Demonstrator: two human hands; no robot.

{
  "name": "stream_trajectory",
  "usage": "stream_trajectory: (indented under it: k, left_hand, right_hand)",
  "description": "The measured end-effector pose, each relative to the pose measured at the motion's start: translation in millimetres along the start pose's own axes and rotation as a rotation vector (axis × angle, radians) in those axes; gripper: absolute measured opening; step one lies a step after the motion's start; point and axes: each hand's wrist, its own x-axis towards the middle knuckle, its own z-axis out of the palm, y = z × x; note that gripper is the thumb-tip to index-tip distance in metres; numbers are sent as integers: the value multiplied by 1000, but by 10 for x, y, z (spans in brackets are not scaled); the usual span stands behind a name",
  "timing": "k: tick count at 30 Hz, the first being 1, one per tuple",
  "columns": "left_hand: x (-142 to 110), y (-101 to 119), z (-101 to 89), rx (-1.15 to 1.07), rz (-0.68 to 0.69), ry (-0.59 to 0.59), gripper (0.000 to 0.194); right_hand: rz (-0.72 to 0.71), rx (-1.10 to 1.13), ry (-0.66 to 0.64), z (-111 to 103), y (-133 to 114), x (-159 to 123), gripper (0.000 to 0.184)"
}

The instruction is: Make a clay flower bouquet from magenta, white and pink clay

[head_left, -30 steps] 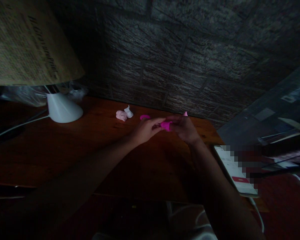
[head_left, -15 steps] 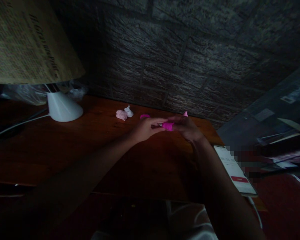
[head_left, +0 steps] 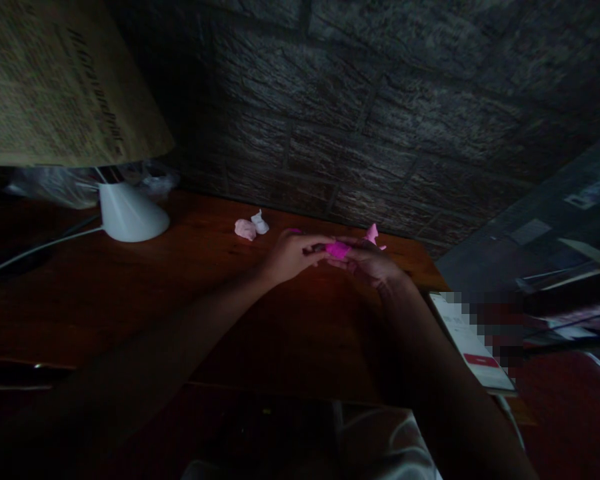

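Both of my hands meet over the far part of a dark wooden table [head_left: 190,300]. My left hand [head_left: 293,255] and my right hand [head_left: 367,263] pinch a small bright pink lump [head_left: 338,249] between their fingertips. A pale pink lump [head_left: 245,229] and a small white lump [head_left: 259,223] lie on the table left of my hands. Another pink piece [head_left: 373,233] shows just behind my right hand.
A lamp with a white cone base [head_left: 130,213] and a printed shade [head_left: 60,87] stands at the back left, its cable [head_left: 35,248] running left. A phone [head_left: 473,343] lies at the table's right edge. A dark brick-pattern wall [head_left: 380,120] closes the back.
My hands have stayed together, working the pink lump. The right hand has turned a little, and the pink piece behind it shows more. The view has shifted slightly.
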Motion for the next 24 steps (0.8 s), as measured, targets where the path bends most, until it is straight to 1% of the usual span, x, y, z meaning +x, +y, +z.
stream_trajectory:
  k: [3, 6, 11, 13, 16, 19, 24]
  left_hand:
    - [-2, 1, 11, -21, -7, -19, 28]
    - [2, 0, 12, 2, 5, -2, 27]
    - [6, 14, -6, -4, 3, 26, 26]
    - [7, 10, -11, 8, 1, 20, 31]
    - [9, -10, -15, 26, 23, -26, 39]
    - [13, -21, -17, 19, 49, -59, 37]
    - [15, 9, -27, 43, 26, 10, 32]
  right_hand:
    - [-8, 10, 40, 15, 2, 18, 37]
    - [-11, 57, 64, 52, 7, 13, 35]
    - [38, 182, 20, 82, 46, -4, 29]
    - [29, 176, 8, 74, 44, -3, 30]
    - [16, 84, 1, 66, 17, 1, 33]
    - [1, 41, 1, 92, -5, -4, 33]
    - [50, 115, -31, 154, 12, -37, 41]
